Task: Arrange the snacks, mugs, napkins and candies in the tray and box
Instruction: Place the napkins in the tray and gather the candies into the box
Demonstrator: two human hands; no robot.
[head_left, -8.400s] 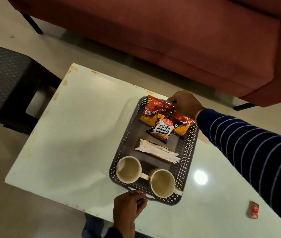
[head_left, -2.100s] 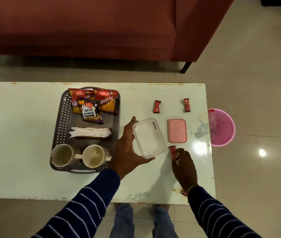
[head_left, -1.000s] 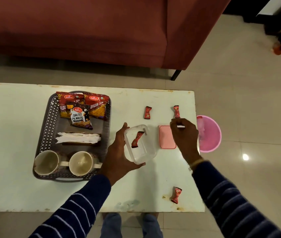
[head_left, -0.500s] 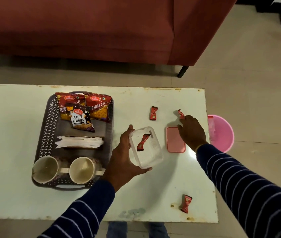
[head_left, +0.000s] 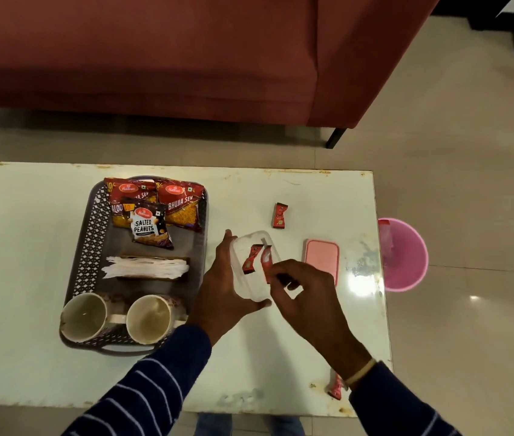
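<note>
My left hand grips a clear plastic box, tilted a little above the white table. One red candy lies inside the box. My right hand pinches the lower end of a second red candy over the box's opening. The box's pink lid lies just to the right. Another candy sits behind the box, and one more lies by the front right edge, partly hidden by my sleeve. The grey tray holds snack packets, napkins and two mugs.
A red sofa stands behind the table. A pink bin sits on the floor just past the table's right edge. The tray takes up the table's middle left.
My right hand picked up the far right candy and carried it back to the box, which held one candy before. My left hand has kept hold of the box.
</note>
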